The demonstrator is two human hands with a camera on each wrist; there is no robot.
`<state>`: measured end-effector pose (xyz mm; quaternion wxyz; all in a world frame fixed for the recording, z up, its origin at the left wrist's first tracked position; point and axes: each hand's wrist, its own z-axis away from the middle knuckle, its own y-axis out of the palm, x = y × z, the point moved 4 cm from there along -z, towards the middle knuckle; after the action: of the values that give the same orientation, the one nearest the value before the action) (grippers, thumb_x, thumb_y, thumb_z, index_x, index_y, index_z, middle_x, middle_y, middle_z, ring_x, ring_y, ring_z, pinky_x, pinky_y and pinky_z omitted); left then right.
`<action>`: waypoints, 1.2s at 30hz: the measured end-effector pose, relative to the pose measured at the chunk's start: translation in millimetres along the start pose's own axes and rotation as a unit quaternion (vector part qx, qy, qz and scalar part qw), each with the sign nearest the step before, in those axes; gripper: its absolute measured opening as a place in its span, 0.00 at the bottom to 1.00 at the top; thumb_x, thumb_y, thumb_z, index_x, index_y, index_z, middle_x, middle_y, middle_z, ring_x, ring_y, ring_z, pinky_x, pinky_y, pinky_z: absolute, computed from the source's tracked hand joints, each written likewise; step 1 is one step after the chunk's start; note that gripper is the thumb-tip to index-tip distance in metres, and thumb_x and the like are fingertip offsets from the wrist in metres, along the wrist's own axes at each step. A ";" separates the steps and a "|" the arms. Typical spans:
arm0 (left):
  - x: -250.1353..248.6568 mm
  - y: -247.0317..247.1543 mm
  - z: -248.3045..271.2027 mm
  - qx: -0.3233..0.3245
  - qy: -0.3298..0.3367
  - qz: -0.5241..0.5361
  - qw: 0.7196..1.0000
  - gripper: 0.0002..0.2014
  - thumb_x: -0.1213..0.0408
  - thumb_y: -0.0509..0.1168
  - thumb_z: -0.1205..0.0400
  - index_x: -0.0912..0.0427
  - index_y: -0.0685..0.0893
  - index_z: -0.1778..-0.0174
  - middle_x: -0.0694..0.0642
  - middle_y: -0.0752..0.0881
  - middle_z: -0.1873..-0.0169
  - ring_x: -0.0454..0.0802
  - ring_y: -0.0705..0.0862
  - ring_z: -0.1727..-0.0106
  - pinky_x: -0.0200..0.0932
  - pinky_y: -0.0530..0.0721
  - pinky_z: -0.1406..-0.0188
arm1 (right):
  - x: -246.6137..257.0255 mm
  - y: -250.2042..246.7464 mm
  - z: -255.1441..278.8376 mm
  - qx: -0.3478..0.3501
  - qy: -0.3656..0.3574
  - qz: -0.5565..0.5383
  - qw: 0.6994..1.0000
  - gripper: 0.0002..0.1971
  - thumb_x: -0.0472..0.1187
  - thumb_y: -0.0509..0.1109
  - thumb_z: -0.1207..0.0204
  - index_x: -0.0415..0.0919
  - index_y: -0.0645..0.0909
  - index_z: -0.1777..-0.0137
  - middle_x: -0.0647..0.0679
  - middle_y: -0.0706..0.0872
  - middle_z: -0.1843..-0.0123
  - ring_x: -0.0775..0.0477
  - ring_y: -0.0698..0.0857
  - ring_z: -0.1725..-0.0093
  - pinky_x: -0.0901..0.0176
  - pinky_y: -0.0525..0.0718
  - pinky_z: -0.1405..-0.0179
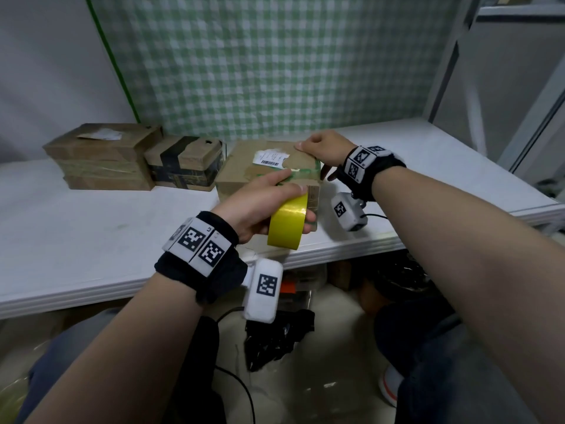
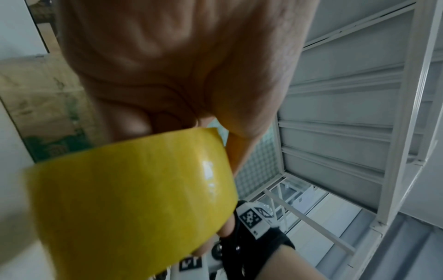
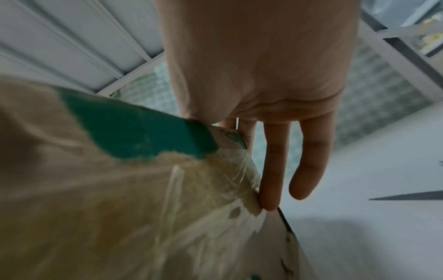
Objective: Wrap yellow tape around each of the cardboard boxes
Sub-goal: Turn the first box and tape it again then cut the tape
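**A:** what kind of place is this?

**B:** looks like a storeroom or packing corner. White metal shelf (image 1: 91,228) as the work surface, green checked cloth (image 1: 275,62) hung behind it, bare metal racking (image 2: 405,106) off to the side.

**A:** not a home?

**B:** can't rule it out, but there are worn shipping boxes (image 1: 104,154) lined up, plus cables and bags (image 1: 275,338) dumped on the floor underneath.

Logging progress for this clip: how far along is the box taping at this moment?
Done: I cannot confirm yellow tape on any box; the left box and the middle box show only older bands. In hand: the left hand grips the yellow tape roll against the near box, steadied by the right hand. Left: apparently all three wraps.
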<state>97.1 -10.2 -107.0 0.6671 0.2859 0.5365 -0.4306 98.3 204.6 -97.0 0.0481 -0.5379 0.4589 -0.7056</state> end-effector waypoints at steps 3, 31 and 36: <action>2.8 -2.0 -2.5 -0.003 0.006 0.005 1.000 0.32 0.58 0.63 0.10 0.46 0.56 0.12 0.62 0.94 0.56 0.59 0.93 0.62 0.52 0.91 0.59 | 4.8 0.1 -1.9 0.003 0.004 0.032 0.999 0.24 0.60 0.65 0.14 0.42 0.82 0.29 0.42 0.88 0.37 0.42 0.89 0.54 0.61 0.86 0.69; 25.9 7.2 -8.0 -0.034 -0.050 0.026 0.998 0.18 0.55 0.64 0.10 0.65 0.78 0.31 0.62 0.94 0.57 0.56 0.93 0.63 0.67 0.86 0.35 | -3.6 27.0 57.0 0.054 -0.168 0.042 0.983 0.32 0.54 0.71 0.17 0.45 0.70 0.15 0.43 0.59 0.10 0.46 0.57 0.11 0.57 0.55 0.14; 23.6 11.8 -7.1 -0.052 0.010 0.040 0.998 0.16 0.61 0.61 0.09 0.66 0.75 0.29 0.63 0.94 0.53 0.60 0.93 0.59 0.63 0.89 0.44 | -10.2 25.6 42.2 -0.001 -0.153 -0.002 0.988 0.31 0.53 0.72 0.17 0.44 0.73 0.17 0.44 0.62 0.11 0.46 0.63 0.14 0.70 0.61 0.22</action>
<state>105.4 -5.0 -132.5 0.6922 0.2762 0.5533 -0.3720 125.6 170.5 -122.2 0.1159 -0.6401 0.4460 -0.6148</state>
